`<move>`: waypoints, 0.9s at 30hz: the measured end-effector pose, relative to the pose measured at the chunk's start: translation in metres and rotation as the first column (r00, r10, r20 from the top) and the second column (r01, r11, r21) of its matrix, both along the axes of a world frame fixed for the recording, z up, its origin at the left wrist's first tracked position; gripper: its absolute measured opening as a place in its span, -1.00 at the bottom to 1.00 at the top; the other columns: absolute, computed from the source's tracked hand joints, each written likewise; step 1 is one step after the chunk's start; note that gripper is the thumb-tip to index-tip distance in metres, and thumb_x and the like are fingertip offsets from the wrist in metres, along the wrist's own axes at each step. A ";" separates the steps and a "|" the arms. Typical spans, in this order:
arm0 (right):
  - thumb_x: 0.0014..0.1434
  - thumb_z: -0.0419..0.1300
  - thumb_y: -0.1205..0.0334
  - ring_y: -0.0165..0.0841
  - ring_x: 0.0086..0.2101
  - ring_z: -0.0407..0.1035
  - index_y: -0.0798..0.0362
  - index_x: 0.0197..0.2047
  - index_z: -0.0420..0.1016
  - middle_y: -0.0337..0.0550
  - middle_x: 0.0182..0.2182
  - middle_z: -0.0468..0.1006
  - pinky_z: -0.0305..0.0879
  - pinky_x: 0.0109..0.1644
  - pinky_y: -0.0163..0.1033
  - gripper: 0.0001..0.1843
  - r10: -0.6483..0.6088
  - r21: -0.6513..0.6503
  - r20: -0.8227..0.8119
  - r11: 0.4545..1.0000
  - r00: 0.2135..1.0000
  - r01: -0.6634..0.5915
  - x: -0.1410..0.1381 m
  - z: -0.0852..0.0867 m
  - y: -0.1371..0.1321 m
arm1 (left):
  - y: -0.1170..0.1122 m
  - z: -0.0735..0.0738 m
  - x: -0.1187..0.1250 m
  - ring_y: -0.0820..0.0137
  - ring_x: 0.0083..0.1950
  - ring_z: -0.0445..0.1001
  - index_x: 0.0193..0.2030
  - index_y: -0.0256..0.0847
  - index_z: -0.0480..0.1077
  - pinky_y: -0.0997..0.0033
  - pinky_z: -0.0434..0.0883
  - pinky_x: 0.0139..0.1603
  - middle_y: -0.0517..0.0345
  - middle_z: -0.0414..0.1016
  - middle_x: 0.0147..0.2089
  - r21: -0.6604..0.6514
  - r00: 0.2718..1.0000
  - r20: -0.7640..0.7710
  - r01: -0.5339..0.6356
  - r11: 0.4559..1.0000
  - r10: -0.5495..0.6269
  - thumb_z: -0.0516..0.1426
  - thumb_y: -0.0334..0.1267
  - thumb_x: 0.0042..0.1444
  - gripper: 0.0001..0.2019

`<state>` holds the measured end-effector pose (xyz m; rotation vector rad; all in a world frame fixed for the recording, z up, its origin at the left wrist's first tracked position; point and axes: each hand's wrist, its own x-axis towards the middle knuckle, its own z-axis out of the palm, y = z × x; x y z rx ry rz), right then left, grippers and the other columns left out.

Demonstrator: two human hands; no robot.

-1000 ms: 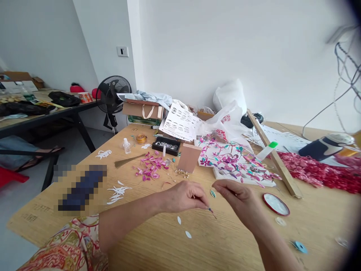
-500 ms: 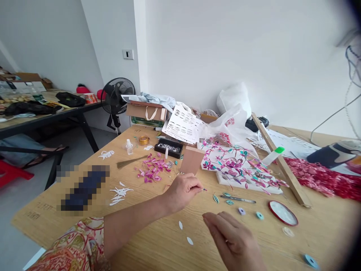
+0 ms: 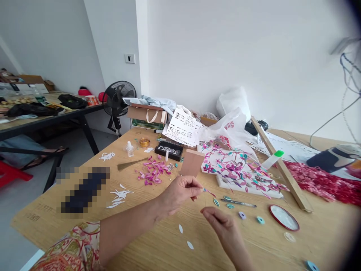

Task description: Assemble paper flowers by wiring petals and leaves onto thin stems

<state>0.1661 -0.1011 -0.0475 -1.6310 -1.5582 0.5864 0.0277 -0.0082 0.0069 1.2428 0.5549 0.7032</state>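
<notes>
My left hand (image 3: 180,192) is raised over the wooden table (image 3: 158,248), its fingers pinched on a thin quilling tool (image 3: 208,192) with a pink paper strip at its tip. My right hand (image 3: 222,226) is just below and right of it, fingertips pinched together near the lower end of the strip; what they hold is too small to make out. A green paper leaf (image 3: 216,202) lies between the hands. Tweezers (image 3: 239,203) and small rolled paper coils (image 3: 241,215) lie to the right. The white board with pink and teal paper flowers (image 3: 239,169) sits behind.
Loose pink petals (image 3: 153,173), white paper cutouts (image 3: 118,196), a small glue bottle (image 3: 129,149), a black box (image 3: 169,149) and a red-rimmed lid (image 3: 284,217) lie around. A wooden strip (image 3: 282,169), plastic bags and red paper pieces (image 3: 321,182) crowd the back. A fan (image 3: 118,99) stands left.
My right hand dropped from beside the left hand, then came back up under the tool tip. My left hand rose slightly. The tweezers now lie on the table.
</notes>
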 end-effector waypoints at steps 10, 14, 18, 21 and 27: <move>0.13 0.00 0.18 -0.39 -0.53 0.34 -0.01 -0.40 0.46 -0.19 -0.57 0.44 0.19 -0.49 -0.36 -0.77 -0.036 0.218 0.456 0.973 0.889 -0.073 0.008 0.081 -0.022 | -0.002 -0.006 0.006 0.48 -0.33 0.29 -0.48 -0.27 0.40 0.53 0.22 -0.28 0.17 0.33 -0.42 0.701 0.913 -0.400 0.359 0.616 -0.078 0.07 -0.45 -0.01 -0.89; 0.10 0.02 0.11 -0.36 -0.49 0.35 0.04 -0.45 0.46 -0.21 -0.54 0.49 0.23 -0.44 -0.35 -0.73 -0.111 0.105 0.270 0.991 0.956 0.085 0.038 0.065 0.008 | -0.010 0.005 0.001 0.54 -0.42 0.27 -0.51 -0.28 0.39 0.57 0.21 -0.37 0.21 0.30 -0.48 0.472 0.904 -0.287 0.421 0.774 -0.317 0.12 -0.42 -0.07 -0.94; 0.10 0.02 0.07 -0.36 -0.47 0.36 0.08 -0.50 0.44 -0.21 -0.54 0.48 0.27 -0.42 -0.35 -0.69 -0.061 0.010 0.036 0.998 0.997 0.061 0.031 0.017 0.014 | -0.008 0.006 0.000 0.60 -0.55 0.18 -0.49 -0.31 0.33 0.59 0.16 -0.51 0.28 0.22 -0.59 0.099 0.984 -0.080 0.168 0.981 -0.161 0.14 -0.29 -0.09 -0.88; 0.14 -0.01 0.09 -0.36 -0.47 0.37 0.06 -0.47 0.44 -0.20 -0.53 0.50 0.27 -0.43 -0.36 -0.69 -0.034 0.043 0.078 0.999 0.996 0.030 0.007 -0.003 -0.002 | 0.000 -0.001 0.004 0.60 -0.56 0.17 -0.48 -0.31 0.30 0.58 0.17 -0.51 0.29 0.21 -0.59 0.086 0.999 -0.043 -0.003 0.996 0.006 0.14 -0.25 -0.09 -0.85; 0.19 -0.09 0.25 -0.43 -0.57 0.30 0.02 -0.40 0.42 -0.22 -0.63 0.39 0.16 -0.53 -0.38 -0.71 0.066 0.148 0.427 0.979 0.902 -0.142 -0.021 0.029 -0.029 | 0.009 -0.016 0.013 0.51 -0.37 0.28 -0.52 -0.27 0.33 0.53 0.23 -0.32 0.19 0.34 -0.45 0.672 0.951 -0.262 0.056 0.738 0.166 0.06 -0.45 -0.02 -0.89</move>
